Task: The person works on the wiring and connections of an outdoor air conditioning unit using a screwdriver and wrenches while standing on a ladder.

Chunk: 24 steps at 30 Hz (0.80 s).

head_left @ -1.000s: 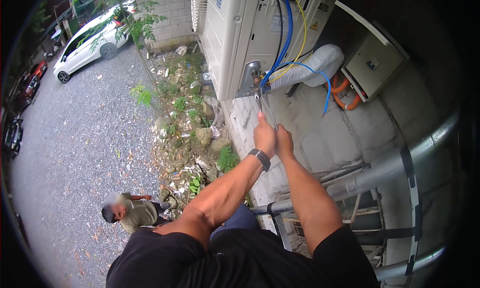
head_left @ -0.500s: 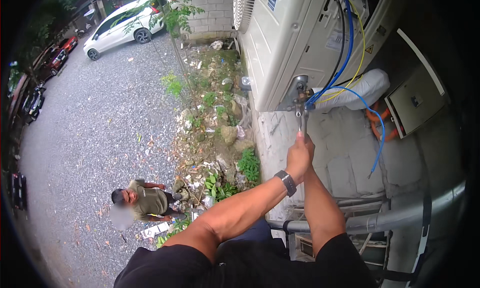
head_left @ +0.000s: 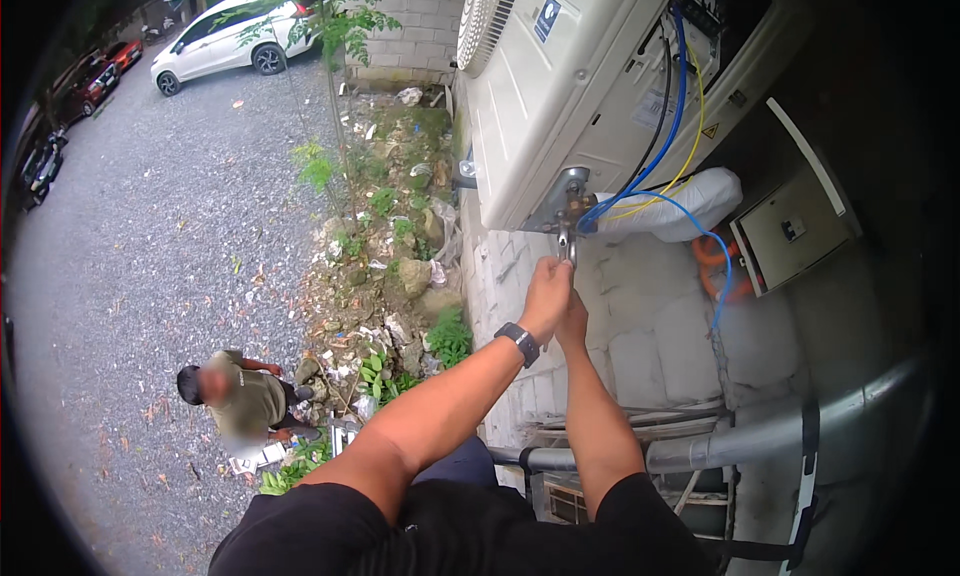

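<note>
My left hand (head_left: 544,298), with a dark watch on the wrist, is closed on the handles of steel wrenches (head_left: 566,246). My right hand (head_left: 570,321) is closed just behind and below it on a wrench handle, partly hidden by the left hand. The wrench heads sit at brass valve fittings (head_left: 578,204) in the lower corner of a white outdoor unit (head_left: 525,101). Blue, yellow and black wires (head_left: 688,126) hang from the unit's open side panel over a white wrapped pipe bundle (head_left: 690,201).
A grey breaker box (head_left: 790,231) with orange conduit stands right. A steel rail (head_left: 760,436) crosses below my arms. Lower left, a person (head_left: 250,401) stands on gravel beside a rubble strip (head_left: 395,266). A white car (head_left: 225,41) is parked behind.
My hands and the wrench handles have drawn closer together, the gap between the wrenches narrowing. The whole view has shifted. The person below has turned slightly.
</note>
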Tool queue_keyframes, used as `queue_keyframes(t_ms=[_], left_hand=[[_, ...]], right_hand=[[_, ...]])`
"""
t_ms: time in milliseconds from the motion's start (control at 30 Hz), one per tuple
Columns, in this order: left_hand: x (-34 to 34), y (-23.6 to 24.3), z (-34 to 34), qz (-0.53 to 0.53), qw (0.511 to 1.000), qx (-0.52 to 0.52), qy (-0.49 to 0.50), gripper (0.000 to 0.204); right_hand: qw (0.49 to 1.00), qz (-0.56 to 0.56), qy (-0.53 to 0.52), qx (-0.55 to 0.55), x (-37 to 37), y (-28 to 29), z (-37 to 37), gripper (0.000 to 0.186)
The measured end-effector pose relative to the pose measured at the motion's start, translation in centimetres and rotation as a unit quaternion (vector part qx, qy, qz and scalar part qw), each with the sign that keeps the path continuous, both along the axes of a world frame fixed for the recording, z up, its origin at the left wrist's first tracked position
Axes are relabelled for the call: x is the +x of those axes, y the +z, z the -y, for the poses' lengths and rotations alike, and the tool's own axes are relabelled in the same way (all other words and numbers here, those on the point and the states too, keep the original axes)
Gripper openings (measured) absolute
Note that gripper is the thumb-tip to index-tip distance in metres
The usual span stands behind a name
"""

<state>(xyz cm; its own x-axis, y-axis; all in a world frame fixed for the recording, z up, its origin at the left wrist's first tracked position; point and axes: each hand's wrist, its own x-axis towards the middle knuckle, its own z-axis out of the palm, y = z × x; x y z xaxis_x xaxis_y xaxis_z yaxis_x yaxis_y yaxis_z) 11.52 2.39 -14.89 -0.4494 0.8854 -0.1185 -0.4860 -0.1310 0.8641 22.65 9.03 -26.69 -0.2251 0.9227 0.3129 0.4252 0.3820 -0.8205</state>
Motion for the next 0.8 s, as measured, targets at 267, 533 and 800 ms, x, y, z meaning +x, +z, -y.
queue_keyframes(t_ms=[267,533,800], left_hand=[[-2.1,0.9,0.4,-0.182,0.980,-0.084,-0.007,0.040],[-3.0,-0.8,1.4,-0.309,0.949,-0.015,-0.064,0.043],[-4.0,-4.9,10.1,-0.150,0.975,-0.031,-0.161,0.036]], right_hand=[[0.985,-0.040,-0.003,-0.169,2.7,4.2,11.1,0.027],[0.968,0.246,-0.036,0.013,2.9,16.4,12.2,0.028],[0.918,0.385,-0.036,0.090,-0.7,20.5,10.8,0.020]])
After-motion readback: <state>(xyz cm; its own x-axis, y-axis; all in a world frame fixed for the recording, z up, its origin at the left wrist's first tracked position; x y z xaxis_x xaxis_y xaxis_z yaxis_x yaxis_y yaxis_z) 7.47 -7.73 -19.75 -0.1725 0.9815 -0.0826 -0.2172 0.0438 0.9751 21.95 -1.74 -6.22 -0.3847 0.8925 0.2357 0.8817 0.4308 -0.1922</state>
